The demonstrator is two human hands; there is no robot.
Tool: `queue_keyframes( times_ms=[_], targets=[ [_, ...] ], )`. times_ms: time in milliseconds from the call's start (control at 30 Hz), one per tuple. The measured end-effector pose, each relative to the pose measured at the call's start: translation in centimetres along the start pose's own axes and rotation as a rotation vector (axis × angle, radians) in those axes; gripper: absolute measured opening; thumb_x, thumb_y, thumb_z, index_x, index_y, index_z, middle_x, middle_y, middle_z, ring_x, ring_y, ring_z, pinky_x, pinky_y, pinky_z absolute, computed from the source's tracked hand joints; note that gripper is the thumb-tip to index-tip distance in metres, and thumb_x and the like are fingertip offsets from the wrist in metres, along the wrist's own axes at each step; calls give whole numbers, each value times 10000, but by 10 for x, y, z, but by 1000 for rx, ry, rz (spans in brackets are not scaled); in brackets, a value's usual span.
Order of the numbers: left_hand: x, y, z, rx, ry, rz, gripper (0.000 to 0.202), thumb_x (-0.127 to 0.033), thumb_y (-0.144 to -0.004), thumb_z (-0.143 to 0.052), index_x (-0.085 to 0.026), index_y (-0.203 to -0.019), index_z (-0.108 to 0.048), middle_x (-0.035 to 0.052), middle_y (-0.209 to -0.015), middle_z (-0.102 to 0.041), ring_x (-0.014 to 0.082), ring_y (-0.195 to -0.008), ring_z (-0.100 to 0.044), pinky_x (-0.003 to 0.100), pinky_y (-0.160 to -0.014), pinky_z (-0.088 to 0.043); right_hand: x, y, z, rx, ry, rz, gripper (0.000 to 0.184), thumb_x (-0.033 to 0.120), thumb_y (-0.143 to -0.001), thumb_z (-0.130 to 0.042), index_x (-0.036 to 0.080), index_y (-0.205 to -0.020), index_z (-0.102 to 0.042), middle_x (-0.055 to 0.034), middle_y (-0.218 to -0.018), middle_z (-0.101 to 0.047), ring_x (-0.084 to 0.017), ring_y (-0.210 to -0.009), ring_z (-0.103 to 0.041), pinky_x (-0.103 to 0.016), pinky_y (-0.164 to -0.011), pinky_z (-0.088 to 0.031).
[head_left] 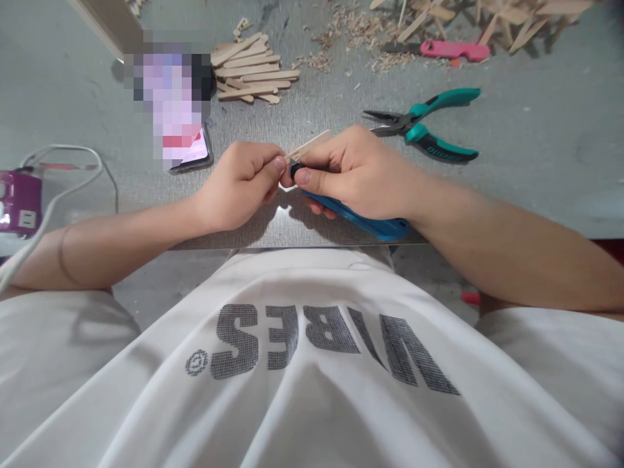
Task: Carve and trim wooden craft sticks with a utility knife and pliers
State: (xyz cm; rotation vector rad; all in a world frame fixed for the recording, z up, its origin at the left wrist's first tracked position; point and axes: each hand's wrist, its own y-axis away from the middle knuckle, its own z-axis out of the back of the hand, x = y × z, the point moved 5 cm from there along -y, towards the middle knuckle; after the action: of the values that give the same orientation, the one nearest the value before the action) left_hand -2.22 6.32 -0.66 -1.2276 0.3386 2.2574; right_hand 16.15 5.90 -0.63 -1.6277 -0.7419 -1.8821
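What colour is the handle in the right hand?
The handle is blue; the head view shows it.

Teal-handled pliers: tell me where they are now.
In the head view, the teal-handled pliers lie on the table right of centre, between the right hand and the pink-handled tool.

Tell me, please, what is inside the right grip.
The right grip holds a blue-handled tool, its near edge and handle end showing; the covered part cannot be seen.

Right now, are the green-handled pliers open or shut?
Open: the pliers lie with their handles spread and their jaw tips apart.
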Motion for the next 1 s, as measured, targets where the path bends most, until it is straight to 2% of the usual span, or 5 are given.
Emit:
queue_keyframes(
  times_ms=[167,300,400,700,1000],
  targets=[
    [2,0,-2,52,168,-28,466,-465,-1194,-604,-254,-780,-568,-27,-545,-518,130,-507,-412,329,-567,-388,6,1,0,-27,128,77,346,205,-1173,-715,205,-827,-711,15,-689,-672,-81,-615,-588,-220,-559,-424],
    [6,-1,-2,63,179,16,471,-523,-1206,-617,-251,-821,-609,-22,-560,-531,144,-516,-469,335,-591,-423,7,1,-1,-13,157,80,354,197,-1173,-716,207,-819,-706,26,-689,-667,-72,-594,-568,-223,-568,-435],
    [5,-1,-3,63,189,-19,435,-468,-1215,-582,-253,-838,-599,-29,-551,-537,138,-498,-448,331,-589,-414,6,2,1,-8,140,57,346,224,-1153,-777,200,-815,-707,30,-686,-664,-69,-596,-568,-220,-576,-439],
    [7,3,-7,-67,130,-214,408,-414,-1259,-501,-258,-888,-572,-59,-569,-536,121,-490,-478,308,-578,-377,1,6,7,89,-54,-86,403,509,-1144,-865,171,-947,-770,-1,-706,-733,-94,-571,-615,-213,-514,-468],
    [-1,8,-6,-64,26,-153,371,-417,-1233,-509,-272,-903,-593,-19,-686,-615,177,-654,-629,352,-703,-490,2,4,-2,131,-235,-146,530,657,-1096,-886,177,-908,-764,-15,-687,-719,-112,-538,-637,-226,-511,-487]
  ],
)
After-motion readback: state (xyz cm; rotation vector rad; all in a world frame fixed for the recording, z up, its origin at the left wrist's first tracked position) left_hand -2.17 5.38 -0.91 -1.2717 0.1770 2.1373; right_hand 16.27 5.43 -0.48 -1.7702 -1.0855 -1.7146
